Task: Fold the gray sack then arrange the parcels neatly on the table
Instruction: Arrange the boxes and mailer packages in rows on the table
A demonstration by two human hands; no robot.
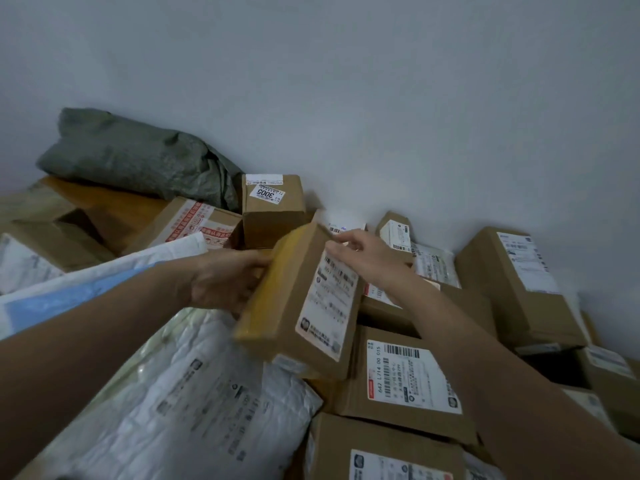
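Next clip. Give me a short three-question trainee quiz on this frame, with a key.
1. True or false: the bundled gray woven sack lies at the far left, by the wall.
2. The right hand touches the far top edge of the tilted brown cardboard parcel with the white label. What grips its yellow-taped side? A the left hand; B nothing; C a strap.
3. Fill in: the small brown cardboard box beside the sack bears the number ____.
Key: 1 true; 2 A; 3 3005.
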